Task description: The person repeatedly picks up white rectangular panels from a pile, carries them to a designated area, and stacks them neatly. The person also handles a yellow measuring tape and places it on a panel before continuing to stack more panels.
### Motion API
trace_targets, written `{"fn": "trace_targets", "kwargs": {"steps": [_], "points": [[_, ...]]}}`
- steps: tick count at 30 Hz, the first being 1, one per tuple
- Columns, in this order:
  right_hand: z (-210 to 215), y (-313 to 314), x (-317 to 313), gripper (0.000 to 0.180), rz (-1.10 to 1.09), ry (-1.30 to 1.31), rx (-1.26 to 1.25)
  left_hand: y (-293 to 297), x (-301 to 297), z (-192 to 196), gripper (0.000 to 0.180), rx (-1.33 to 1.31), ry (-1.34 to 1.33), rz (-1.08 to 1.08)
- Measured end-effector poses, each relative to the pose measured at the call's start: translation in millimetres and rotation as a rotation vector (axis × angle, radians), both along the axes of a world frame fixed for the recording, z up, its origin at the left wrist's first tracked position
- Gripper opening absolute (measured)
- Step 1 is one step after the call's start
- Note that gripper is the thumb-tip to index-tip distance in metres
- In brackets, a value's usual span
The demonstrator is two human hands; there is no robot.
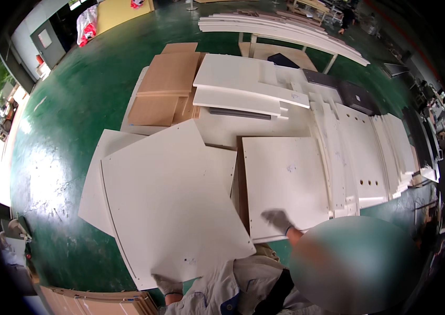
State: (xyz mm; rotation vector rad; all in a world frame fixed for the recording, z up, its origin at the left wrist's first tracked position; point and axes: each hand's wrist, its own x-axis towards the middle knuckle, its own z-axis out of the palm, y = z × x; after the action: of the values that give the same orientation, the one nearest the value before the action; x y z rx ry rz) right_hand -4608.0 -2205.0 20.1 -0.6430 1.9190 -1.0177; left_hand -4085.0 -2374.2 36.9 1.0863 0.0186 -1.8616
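A large white panel (164,194) lies at a slant over other boards, its near corner reaching toward my body. My left hand (169,286), in a grey glove, is closed on the near edge of this panel; part of the fingers is hidden. To the right, a second white panel (288,178) with small holes and faint pen marks lies flat on a stack. Above its near edge is my right hand (277,219), also gloved and somewhat blurred, its fingers stretched out and holding nothing. Whether it touches the panel I cannot tell.
Brown boards (167,76) and narrower white boards (235,73) lie farther back. Upright white panels (361,157) stand packed at the right. A rack (285,34) carries long strips behind. Cardboard (96,303) lies low on the left, on the green floor (70,184).
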Motion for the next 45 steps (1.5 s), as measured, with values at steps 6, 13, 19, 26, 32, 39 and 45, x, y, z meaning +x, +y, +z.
{"fn": "trace_targets", "kwargs": {"steps": [6, 13, 19, 26, 32, 39, 45], "points": [[71.5, -184.6, -285.0, 0.104, -0.026, 0.902, 0.353, 14.7, -7.5, 6.9, 0.075, -0.045, -0.237, 0.206], [145.2, -272.4, -460.5, 0.11, 0.256, 1.238, 0.581, -30.7, -58.0, 45.0, 0.082, 0.328, -1.493, -0.014], [154.8, -272.2, -431.3, 0.097, 0.422, 1.163, 0.528, -95.3, -261.1, 54.8, 0.079, -0.626, -1.73, -0.171], [145.8, -198.8, -307.8, 0.093, 0.347, 0.887, 0.132, -89.8, -518.4, 104.4, 0.062, -0.835, -0.688, -0.719], [150.9, -100.7, -171.8, 0.091, 0.335, 0.723, -0.079, -87.9, -502.4, 107.6, 0.07, -0.466, -0.128, -0.619], [148.7, -32.7, -27.4, 0.089, 0.657, 0.852, -0.212, -85.1, -321.9, 90.5, 0.018, -0.422, -0.198, -0.238], [136.2, 9.2, 62.2, 0.1, 0.698, 0.88, -0.066, -45.2, -226.6, 23.7, 0.012, -0.56, -0.416, -0.308]]}}
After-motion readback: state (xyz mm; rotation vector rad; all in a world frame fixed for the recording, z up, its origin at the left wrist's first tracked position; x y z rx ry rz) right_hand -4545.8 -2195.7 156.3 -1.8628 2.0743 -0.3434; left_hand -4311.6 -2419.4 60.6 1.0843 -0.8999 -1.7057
